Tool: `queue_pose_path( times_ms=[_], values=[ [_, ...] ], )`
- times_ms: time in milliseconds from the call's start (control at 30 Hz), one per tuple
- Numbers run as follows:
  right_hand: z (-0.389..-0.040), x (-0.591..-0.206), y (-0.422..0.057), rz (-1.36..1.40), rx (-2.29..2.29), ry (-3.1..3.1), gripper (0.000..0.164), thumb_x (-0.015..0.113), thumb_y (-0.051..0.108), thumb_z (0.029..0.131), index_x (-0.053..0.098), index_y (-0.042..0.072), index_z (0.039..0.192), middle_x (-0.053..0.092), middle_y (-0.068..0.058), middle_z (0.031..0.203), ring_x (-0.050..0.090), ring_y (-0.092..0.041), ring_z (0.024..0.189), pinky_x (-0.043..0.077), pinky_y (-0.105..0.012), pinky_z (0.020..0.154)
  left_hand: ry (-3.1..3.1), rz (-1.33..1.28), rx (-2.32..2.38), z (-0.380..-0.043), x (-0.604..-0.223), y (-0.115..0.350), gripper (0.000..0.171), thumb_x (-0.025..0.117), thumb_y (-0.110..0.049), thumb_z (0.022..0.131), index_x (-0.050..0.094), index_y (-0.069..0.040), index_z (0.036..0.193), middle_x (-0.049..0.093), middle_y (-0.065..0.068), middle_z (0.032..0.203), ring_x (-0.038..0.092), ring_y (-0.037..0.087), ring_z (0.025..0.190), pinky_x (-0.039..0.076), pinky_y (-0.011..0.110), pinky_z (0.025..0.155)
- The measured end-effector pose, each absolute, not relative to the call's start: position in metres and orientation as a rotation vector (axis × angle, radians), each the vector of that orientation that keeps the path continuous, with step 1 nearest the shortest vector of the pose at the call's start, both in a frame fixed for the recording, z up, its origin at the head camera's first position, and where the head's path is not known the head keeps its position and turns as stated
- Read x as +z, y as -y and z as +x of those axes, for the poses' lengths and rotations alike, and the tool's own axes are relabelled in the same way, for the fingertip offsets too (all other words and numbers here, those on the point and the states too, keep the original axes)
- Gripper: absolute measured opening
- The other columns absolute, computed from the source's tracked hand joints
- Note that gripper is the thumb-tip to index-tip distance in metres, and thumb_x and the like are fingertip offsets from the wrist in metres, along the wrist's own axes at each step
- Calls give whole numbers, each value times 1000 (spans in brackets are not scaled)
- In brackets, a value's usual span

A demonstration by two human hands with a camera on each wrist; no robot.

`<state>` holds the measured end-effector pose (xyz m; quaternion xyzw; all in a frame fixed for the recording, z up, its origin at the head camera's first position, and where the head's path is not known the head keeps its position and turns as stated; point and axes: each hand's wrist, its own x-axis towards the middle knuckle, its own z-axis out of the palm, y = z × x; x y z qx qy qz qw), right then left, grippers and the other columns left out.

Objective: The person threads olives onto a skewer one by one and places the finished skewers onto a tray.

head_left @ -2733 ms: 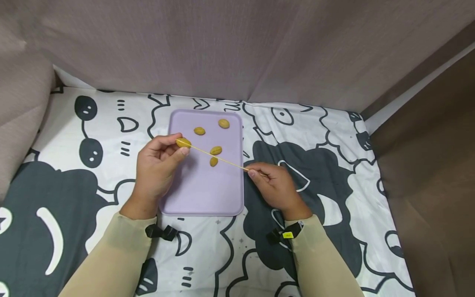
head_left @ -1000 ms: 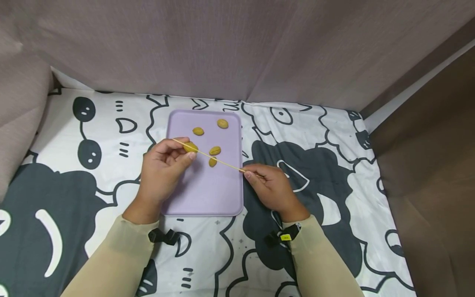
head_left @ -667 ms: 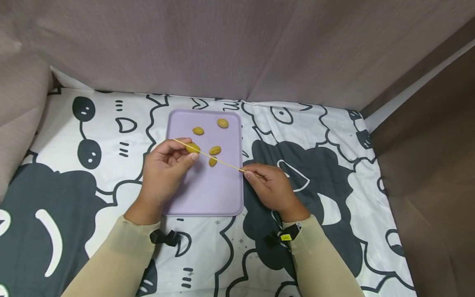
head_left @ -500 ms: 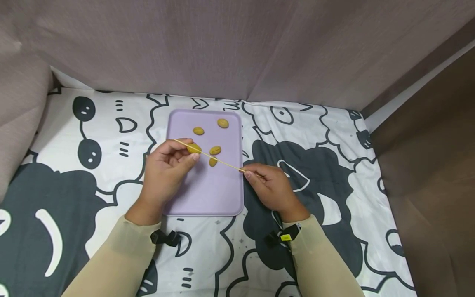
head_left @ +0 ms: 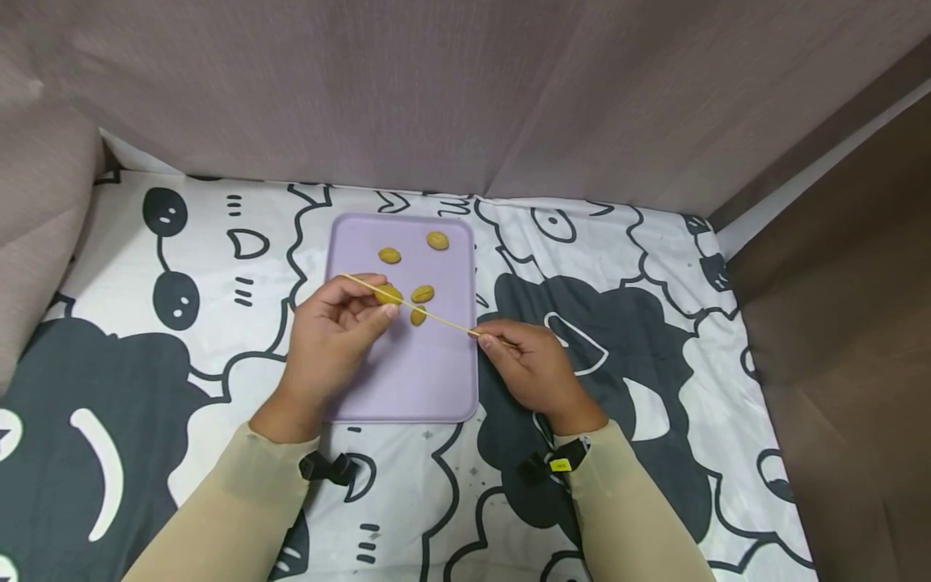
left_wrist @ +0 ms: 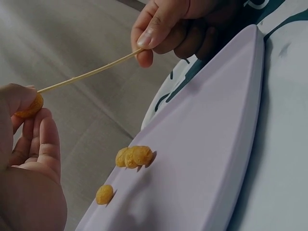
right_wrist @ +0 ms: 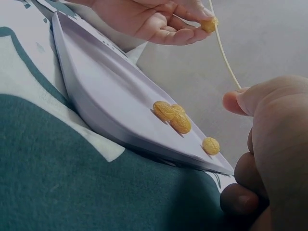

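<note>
My left hand [head_left: 330,331] pinches a yellow-brown, wrinkled oval fruit [head_left: 388,294] between thumb and fingers, above the tray's left side. A thin bamboo skewer [head_left: 440,320] runs across this fruit, one end lying by my left index finger. In the right wrist view the skewer [right_wrist: 222,50] looks bowed. Whether it pierces the fruit or only lies along it, I cannot tell. My right hand [head_left: 534,360] pinches the skewer's other end between thumb and index finger, just off the tray's right edge. Several similar fruits [head_left: 423,293] lie on the lilac tray [head_left: 407,380] below.
The tray rests on a white cloth [head_left: 393,517] printed with dark cartoon shapes. A grey-brown fabric [head_left: 436,97] hangs behind the cloth's far edge, and a brown fabric [head_left: 844,339] stands on the right.
My left hand and the fruit have shifted right and slightly toward me. More of the skewer now shows left of the fruit. My right hand has moved only slightly left.
</note>
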<state>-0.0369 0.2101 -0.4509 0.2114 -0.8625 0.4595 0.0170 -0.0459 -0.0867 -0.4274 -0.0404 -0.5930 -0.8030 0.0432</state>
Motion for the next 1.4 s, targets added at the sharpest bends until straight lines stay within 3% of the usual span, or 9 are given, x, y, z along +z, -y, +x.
queue_pose_path(
  times_ms=[267,567,800,1167,1400],
  values=[
    [-37,-451,-209,664,1431,2678,17,73,6,108,84,6,121,55,8,70,57,-8,71,49,-24,69,1839,-139,-2463,-45,-425,84,34,77,23,90,73,-1,114,79,5,121,78,12,101,69,21,90],
    [-37,-451,-208,660,1437,2676,17,73,6,108,83,5,121,56,8,71,58,-9,73,50,-22,71,1877,-166,-2458,-44,-427,83,37,77,22,91,67,17,127,77,2,123,77,12,102,68,20,90],
    [-37,-452,-208,671,1454,2668,17,73,4,107,83,5,120,54,8,70,54,-8,69,47,-22,67,1901,-181,-2459,-43,-429,82,37,77,22,91,66,18,127,76,1,126,78,12,103,69,21,91],
    [-37,-451,-207,665,1482,2688,17,72,7,109,83,5,122,60,7,73,60,-10,75,51,-21,72,1931,-200,-2465,-42,-430,79,42,79,20,91,68,16,131,77,3,123,78,13,101,70,23,91],
    [-38,-451,-207,664,1478,2692,18,72,8,109,84,6,123,76,-3,86,66,-11,82,54,-20,77,1966,-198,-2428,-42,-430,77,42,81,18,91,70,13,131,79,5,121,78,14,99,70,23,89]
  ],
)
